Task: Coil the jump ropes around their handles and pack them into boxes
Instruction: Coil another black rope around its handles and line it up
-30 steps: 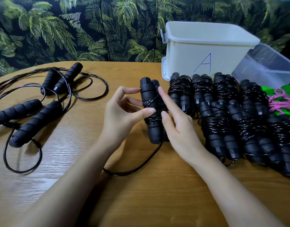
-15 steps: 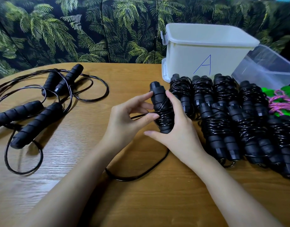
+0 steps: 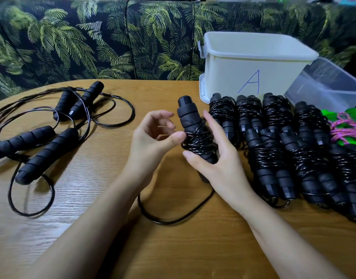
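My right hand (image 3: 219, 162) grips a pair of black jump rope handles (image 3: 190, 117) held upright over the table, with black cord wound round their middle. My left hand (image 3: 153, 141) is beside them, thumb pressed on the wound cord, fingers curled. The loose end of the cord (image 3: 173, 216) loops down onto the table below my hands. Several coiled black ropes (image 3: 273, 137) lie in rows on the right. Two uncoiled black ropes (image 3: 42, 137) lie spread at the left. A white box marked A (image 3: 253, 63) stands behind the coiled ropes.
A clear plastic box (image 3: 330, 85) leans tilted against the white one at the far right. Green handles with pink cord (image 3: 346, 125) lie below it. A leaf-patterned sofa back (image 3: 92, 41) runs behind the wooden table (image 3: 92, 198).
The handles tilted and shifted right as another turn of cord went on. My right hand moved from touching the bundle to gripping its lower part. The loose loop on the table grew shorter.
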`<state>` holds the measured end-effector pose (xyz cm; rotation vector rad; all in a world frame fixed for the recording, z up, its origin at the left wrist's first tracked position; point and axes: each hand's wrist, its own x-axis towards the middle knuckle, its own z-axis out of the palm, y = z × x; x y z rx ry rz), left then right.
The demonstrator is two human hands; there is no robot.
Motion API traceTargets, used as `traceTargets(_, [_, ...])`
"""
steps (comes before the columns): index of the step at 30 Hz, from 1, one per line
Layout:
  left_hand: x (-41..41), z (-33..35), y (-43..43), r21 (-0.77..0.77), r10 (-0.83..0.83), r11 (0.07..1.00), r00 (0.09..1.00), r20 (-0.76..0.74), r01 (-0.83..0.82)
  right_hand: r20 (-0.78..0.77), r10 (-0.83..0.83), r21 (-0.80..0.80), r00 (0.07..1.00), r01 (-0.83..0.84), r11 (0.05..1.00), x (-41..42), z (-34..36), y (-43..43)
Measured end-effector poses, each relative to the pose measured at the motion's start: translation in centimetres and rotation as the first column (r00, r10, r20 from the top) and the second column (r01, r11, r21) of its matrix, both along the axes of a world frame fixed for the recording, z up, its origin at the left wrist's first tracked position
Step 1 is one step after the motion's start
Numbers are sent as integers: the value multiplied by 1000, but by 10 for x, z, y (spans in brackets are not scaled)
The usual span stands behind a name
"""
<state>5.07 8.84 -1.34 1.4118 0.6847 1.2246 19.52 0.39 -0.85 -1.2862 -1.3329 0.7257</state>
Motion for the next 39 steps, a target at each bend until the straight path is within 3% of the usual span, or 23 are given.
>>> traceTargets(7, [-1, -2, 3, -162, -133, 978, 991, 8, 132, -61, 83, 23, 995, -82, 996, -1, 0, -3])
traceTargets(10, [0, 0, 0, -150, -182, 973, 983, -22, 177, -55, 106, 40, 993, -104, 994, 0, -3, -2])
traceTargets(13, [1, 1, -4, -158, -160, 975, 987, 3, 158, -30, 106, 32, 994, -105, 994, 1, -6, 0])
traceTargets(18, [3, 1, -6, -118, -32, 993, 998, -48, 26, 153, 3, 70, 988, -13, 997, 5, -11, 6])
traceTargets(26, [1, 7, -6, -72, -5, 997, 1000, -28, 3, 23, 72, 40, 997, -72, 997, 4, -9, 6])
traceTargets(39, [-2, 11, -2, -241, -80, 964, 987, 136, 112, -347, 172, 14, 922, -178, 984, 11, -4, 8])
